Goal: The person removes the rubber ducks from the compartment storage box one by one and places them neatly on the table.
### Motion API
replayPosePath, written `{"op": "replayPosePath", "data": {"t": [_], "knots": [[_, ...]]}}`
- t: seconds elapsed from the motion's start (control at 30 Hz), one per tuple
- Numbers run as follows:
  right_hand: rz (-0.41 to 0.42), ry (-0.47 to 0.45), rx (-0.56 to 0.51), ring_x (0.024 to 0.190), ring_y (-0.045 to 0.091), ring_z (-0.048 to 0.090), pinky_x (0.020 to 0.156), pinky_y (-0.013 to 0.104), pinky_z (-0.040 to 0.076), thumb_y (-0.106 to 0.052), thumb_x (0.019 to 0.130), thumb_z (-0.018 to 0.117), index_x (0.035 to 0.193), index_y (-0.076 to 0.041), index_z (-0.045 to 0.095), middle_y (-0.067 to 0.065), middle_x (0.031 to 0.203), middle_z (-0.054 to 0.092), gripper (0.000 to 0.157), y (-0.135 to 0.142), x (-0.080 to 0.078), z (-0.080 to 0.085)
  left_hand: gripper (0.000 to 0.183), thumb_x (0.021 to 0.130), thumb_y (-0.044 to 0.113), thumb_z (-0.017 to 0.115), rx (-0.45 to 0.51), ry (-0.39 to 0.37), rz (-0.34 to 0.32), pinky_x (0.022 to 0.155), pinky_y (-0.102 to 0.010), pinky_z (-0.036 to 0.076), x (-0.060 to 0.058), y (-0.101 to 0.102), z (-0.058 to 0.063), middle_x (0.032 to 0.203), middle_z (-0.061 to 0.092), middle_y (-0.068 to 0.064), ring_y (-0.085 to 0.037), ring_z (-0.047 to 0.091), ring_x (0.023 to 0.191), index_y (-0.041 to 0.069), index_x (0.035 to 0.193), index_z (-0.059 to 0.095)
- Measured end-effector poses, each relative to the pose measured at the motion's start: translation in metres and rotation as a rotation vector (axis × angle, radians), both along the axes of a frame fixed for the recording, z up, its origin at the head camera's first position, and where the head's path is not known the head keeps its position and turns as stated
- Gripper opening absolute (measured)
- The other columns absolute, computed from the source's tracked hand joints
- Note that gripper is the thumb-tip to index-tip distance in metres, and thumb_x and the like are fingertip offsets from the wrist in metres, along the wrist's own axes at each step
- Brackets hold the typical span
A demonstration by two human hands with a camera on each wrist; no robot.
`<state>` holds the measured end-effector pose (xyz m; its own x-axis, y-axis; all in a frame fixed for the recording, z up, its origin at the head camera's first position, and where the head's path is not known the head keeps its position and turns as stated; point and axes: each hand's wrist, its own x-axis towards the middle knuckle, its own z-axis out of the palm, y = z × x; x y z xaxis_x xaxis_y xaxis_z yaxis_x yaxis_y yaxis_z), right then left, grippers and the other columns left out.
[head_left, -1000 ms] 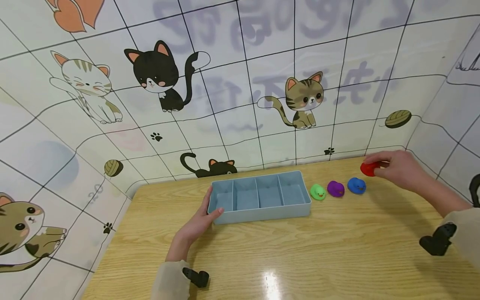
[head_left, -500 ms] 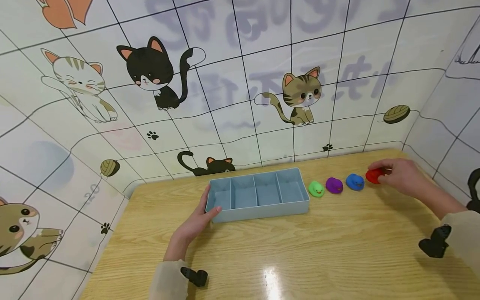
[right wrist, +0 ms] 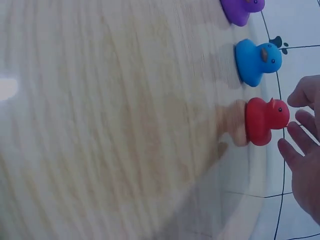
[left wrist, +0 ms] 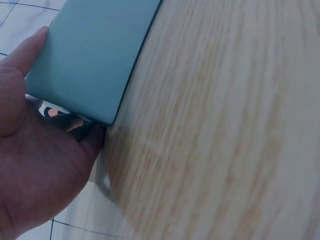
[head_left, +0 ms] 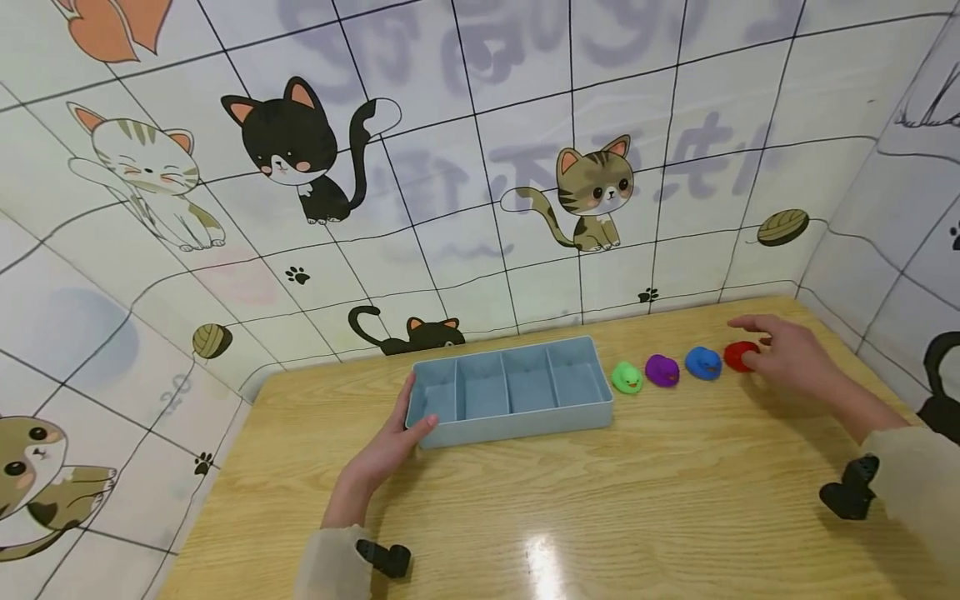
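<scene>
In the head view, a light blue compartment box [head_left: 512, 423] stands on the wooden table. My left hand [head_left: 384, 454] grips its left end, thumb over the front wall and fingers along the side; the left wrist view shows this hand [left wrist: 40, 150] at the box corner. To the right of the box, a green rubber duck [head_left: 627, 378], a purple one, a blue one and a red rubber duck [right wrist: 259, 121] sit in a row. My right hand [head_left: 798, 360] hovers at the red duck, fingers spread; in the right wrist view there is a gap between fingertips and duck.
The purple duck [head_left: 662, 371] and blue duck [head_left: 703, 363] sit between the green and red ones. A wall covering [head_left: 420, 250] with cartoon cats rises behind the table [head_left: 570, 508] and at both sides. Dividers split the box into several compartments.
My right hand has lowered the red duck to the table beside the blue one and let go of it, fingers parting. My left hand stays on the box. The head view has shifted slightly.
</scene>
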<state>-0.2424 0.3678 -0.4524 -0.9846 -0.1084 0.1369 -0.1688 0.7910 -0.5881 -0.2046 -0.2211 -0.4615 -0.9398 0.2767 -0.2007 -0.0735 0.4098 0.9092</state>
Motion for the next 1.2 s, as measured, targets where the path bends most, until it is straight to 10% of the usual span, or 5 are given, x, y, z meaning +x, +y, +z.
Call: {"op": "replayPosePath", "data": {"t": [0.2,0.33,0.77,0.97,1.2], "knots": [[-0.069,0.042,-0.104,0.114,0.063,0.052,0.080,0.031,0.059,-0.003,0.096,0.062,0.142,0.015,0.044,0.042,0.137,0.047,0.052,-0.003,0.010,-0.007,0.087,0.104,0.043,0.059,0.004,0.001,-0.012,0.119,-0.067,0.005,0.002,-0.002,0.001,0.171,-0.013,-0.001,-0.030,-0.013,0.155,0.046,0.162,-0.006],[-0.114,0.070,-0.104,0.110,0.061,0.056,0.063,0.001,0.036,-0.007,0.098,0.066,0.138,0.018,0.047,0.042,0.128,0.053,0.051,-0.002,0.013,-0.013,0.087,0.104,0.044,0.060,0.003,-0.005,-0.008,0.119,-0.067,0.005,0.002,-0.001,0.002,0.171,-0.013,-0.001,-0.031,-0.012,0.155,0.046,0.162,-0.005],[-0.182,0.068,-0.026,0.101,0.053,0.059,0.071,0.040,0.047,-0.011,0.097,0.066,0.124,0.017,0.060,0.040,0.113,0.063,0.039,-0.004,0.012,-0.016,0.085,0.105,0.042,0.058,-0.001,-0.001,-0.008,0.119,-0.068,0.005,0.001,-0.001,-0.002,0.170,-0.015,0.000,-0.030,-0.013,0.155,0.048,0.162,-0.006],[-0.120,0.077,-0.006,0.098,0.052,0.062,0.069,0.034,0.049,-0.007,0.097,0.065,0.122,0.017,0.063,0.039,0.113,0.065,0.035,0.000,0.009,-0.013,0.084,0.106,0.037,0.057,-0.001,-0.010,-0.001,0.120,-0.065,0.005,0.000,-0.001,-0.003,0.170,-0.014,0.004,-0.027,-0.013,0.155,0.050,0.161,-0.006],[-0.020,0.129,0.062,0.100,0.055,0.059,0.079,0.060,0.049,0.005,0.095,0.062,0.121,0.018,0.063,0.041,0.116,0.062,0.029,0.007,0.005,-0.013,0.084,0.106,0.038,0.057,0.000,-0.003,-0.008,0.119,-0.067,0.004,0.000,-0.001,-0.001,0.170,-0.015,0.000,-0.030,-0.014,0.155,0.047,0.162,-0.006]]}}
